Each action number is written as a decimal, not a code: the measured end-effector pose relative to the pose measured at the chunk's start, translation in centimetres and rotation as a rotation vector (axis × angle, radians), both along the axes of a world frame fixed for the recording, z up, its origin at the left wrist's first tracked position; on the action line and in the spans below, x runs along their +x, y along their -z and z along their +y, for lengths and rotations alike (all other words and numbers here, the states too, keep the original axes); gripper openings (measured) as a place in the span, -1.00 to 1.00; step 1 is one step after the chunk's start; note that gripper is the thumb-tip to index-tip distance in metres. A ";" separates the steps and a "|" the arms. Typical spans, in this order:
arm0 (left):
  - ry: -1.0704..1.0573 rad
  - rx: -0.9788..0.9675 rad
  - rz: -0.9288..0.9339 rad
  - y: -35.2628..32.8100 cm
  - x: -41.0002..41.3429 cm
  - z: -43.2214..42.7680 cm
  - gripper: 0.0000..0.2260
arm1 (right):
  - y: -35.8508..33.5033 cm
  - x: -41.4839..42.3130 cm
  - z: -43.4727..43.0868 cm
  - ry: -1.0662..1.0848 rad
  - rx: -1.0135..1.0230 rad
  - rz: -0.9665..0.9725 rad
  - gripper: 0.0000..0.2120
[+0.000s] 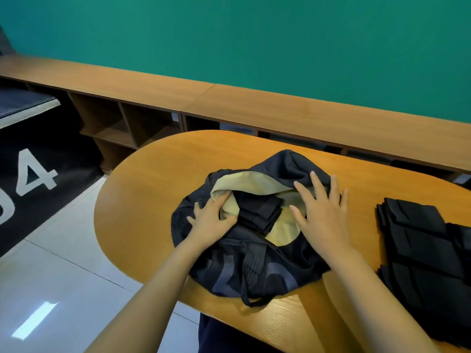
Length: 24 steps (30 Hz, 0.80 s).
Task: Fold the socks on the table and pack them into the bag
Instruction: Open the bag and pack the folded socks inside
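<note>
A dark navy bag (pixel 254 271) with a pale yellow lining lies open in the middle of the wooden table (pixel 153 179). Folded black socks (pixel 260 212) sit inside its opening. My left hand (pixel 211 220) rests on the bag's left rim, its fingers spread over the dark fabric and the lining edge. My right hand (pixel 321 210) lies flat with straight fingers on the bag's right side, thumb near the lining. A pile of black socks (pixel 428 253) lies on the table at the right.
A long wooden shelf unit (pixel 254 103) with open cubbies runs along the green wall behind the table. To the left are a white tiled floor (pixel 63 250) and a black mat (pixel 38 174) with white numerals.
</note>
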<state>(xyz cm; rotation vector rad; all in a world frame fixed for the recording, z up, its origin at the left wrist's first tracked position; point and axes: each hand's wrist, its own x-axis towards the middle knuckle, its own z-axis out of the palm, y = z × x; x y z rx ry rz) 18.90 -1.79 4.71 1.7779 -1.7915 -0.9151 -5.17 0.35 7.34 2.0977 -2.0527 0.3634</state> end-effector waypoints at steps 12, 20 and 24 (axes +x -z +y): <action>0.047 -0.236 -0.082 -3.6 -9.9 -4.8 -0.84 | -2.1 -4.7 -0.3 -0.097 0.015 0.219 -0.67; 0.338 -0.447 -0.006 -7.6 -6.1 -6.6 -0.37 | -4.6 -4.4 -2.3 -0.154 -0.262 0.019 -0.59; 0.443 -0.448 -0.072 -8.2 -5.4 -6.5 -0.25 | -2.8 -2.3 -0.5 -0.325 0.036 -0.129 -0.65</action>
